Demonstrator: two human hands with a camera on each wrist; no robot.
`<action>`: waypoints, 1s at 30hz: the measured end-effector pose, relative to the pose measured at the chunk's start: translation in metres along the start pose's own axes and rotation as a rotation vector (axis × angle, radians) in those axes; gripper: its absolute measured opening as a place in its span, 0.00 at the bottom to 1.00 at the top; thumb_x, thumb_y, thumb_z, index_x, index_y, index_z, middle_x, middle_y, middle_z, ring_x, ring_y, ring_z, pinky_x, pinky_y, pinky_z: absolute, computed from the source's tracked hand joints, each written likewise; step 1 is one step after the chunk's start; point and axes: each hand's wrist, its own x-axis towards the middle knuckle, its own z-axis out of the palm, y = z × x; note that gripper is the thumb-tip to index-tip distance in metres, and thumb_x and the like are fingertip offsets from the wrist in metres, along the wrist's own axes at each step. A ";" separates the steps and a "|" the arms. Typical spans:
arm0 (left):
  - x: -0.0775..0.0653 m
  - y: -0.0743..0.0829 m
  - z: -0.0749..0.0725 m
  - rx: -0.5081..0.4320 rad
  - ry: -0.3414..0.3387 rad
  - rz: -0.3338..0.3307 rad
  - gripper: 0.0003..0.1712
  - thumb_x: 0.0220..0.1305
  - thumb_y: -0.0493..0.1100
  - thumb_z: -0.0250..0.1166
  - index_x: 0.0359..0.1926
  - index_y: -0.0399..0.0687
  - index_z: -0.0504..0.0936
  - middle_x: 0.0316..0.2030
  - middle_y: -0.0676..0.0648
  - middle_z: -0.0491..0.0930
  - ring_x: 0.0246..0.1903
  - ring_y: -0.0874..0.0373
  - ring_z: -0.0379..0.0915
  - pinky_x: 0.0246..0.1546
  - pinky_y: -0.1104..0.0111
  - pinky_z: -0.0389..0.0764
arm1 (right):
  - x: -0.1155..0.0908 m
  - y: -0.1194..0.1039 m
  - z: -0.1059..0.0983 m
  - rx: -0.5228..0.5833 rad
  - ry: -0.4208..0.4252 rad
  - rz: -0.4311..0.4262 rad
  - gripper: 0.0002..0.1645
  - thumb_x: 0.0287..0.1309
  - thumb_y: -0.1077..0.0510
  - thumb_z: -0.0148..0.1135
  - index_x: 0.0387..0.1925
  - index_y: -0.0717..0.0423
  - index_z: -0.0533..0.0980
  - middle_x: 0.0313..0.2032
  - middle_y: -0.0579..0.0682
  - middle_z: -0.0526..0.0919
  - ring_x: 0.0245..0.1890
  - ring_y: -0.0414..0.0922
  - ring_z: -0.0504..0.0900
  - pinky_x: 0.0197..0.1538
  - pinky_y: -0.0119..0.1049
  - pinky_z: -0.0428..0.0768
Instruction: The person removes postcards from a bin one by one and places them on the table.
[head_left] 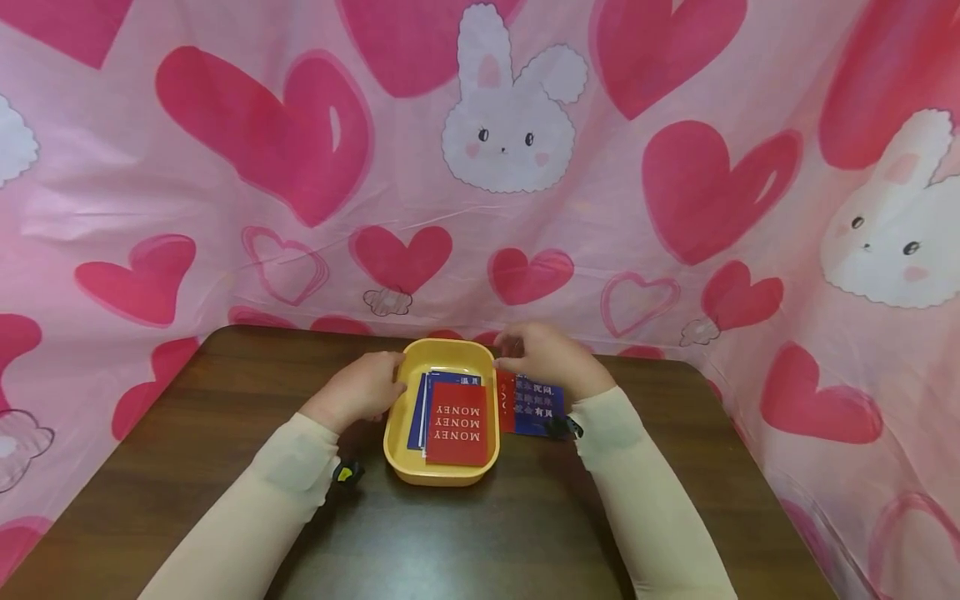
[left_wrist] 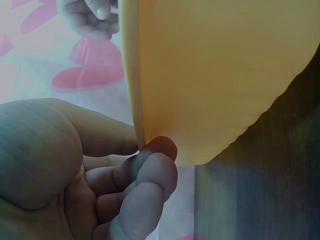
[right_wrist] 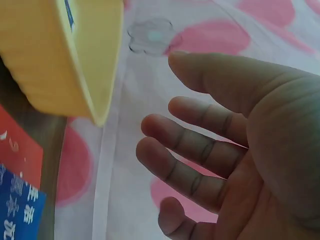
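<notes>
Currently the left hand (head_left: 363, 387) pinches the ten-o'clock rim of the yellow tray (head_left: 442, 477), at twelve o'clock on the desk (head_left: 187, 467), while the right hand (head_left: 553, 358) at two is loosely spread and empty, so a one-handed lift could slide its loose cards (head_left: 457, 425).

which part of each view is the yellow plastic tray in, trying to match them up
Head: yellow plastic tray in the lower half, slightly left of centre.
Left wrist: upper right, its rim pinched by the left hand.
Right wrist: upper left corner.
Shared landmark: the pink heart-print cloth, visible in all three views.
</notes>
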 end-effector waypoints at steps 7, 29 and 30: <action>0.000 0.000 -0.002 -0.007 -0.007 0.003 0.30 0.74 0.45 0.68 0.73 0.44 0.74 0.33 0.41 0.84 0.21 0.49 0.82 0.22 0.61 0.86 | 0.015 -0.033 0.014 -0.168 -0.131 -0.058 0.35 0.53 0.44 0.83 0.61 0.52 0.86 0.48 0.48 0.92 0.47 0.46 0.87 0.53 0.44 0.89; 0.000 -0.003 -0.001 -0.019 -0.020 0.004 0.33 0.75 0.44 0.67 0.75 0.43 0.72 0.32 0.41 0.83 0.21 0.48 0.81 0.21 0.61 0.86 | 0.045 -0.053 0.070 -0.297 -0.340 -0.029 0.36 0.41 0.45 0.90 0.53 0.45 0.84 0.40 0.40 0.88 0.39 0.39 0.86 0.49 0.43 0.92; 0.000 -0.003 -0.001 -0.020 -0.019 0.006 0.32 0.75 0.44 0.67 0.75 0.43 0.72 0.31 0.41 0.83 0.21 0.48 0.81 0.21 0.61 0.86 | 0.045 -0.053 0.071 -0.303 -0.342 -0.030 0.36 0.41 0.45 0.90 0.53 0.45 0.84 0.39 0.39 0.87 0.38 0.39 0.86 0.48 0.43 0.92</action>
